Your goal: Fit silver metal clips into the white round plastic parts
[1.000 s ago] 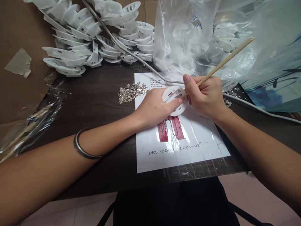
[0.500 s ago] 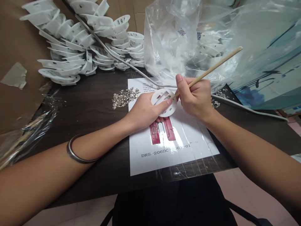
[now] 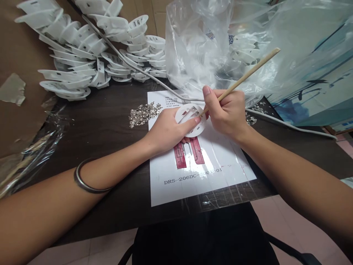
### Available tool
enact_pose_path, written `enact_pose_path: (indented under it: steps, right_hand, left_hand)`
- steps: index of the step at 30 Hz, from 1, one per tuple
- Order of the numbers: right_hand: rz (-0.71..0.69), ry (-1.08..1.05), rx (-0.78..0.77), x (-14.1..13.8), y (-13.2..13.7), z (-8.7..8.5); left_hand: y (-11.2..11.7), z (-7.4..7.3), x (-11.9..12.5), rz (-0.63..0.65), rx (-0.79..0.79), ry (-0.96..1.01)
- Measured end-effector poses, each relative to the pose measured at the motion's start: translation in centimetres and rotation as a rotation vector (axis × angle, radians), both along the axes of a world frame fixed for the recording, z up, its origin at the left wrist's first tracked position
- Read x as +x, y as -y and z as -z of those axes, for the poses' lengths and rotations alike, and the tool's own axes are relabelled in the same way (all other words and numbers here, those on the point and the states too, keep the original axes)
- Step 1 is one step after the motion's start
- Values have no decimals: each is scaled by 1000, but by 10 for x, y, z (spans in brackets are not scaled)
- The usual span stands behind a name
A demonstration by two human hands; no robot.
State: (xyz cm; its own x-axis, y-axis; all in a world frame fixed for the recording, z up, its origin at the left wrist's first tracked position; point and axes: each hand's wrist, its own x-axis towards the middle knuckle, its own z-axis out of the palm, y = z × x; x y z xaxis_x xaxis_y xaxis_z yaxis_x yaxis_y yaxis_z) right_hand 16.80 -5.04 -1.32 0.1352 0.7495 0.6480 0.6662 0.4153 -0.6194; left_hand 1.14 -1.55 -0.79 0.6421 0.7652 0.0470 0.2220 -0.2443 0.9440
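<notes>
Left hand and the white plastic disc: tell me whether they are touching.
Touching. The head view shows the left hand lying against the white plastic disc, its fingers pressed flat on top, while the right hand holds a wooden stick to it.

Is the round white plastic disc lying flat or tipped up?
Flat: the round white plastic disc lies face-up on the white paper sheet, pressed by the left hand.

My left hand and right hand, with the white disc pinned between them, now sit further left and a little higher in view than a second ago, and the wooden stick slants slightly steeper.
</notes>
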Motion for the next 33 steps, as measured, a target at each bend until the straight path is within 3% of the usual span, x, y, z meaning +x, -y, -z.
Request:
enact_pose_path:
  steps: [15,27,33]
  right_hand:
    - [-17,-14,22,-2,0,1]
    - [-103,121,108,-8,9,0]
    - [-120,115,149,-5,3,1]
  left_hand:
    - [0,0,0,32,62,8]
    - [6,2,0,59,190,-65]
    - [2,-1,1,69,90,-63]
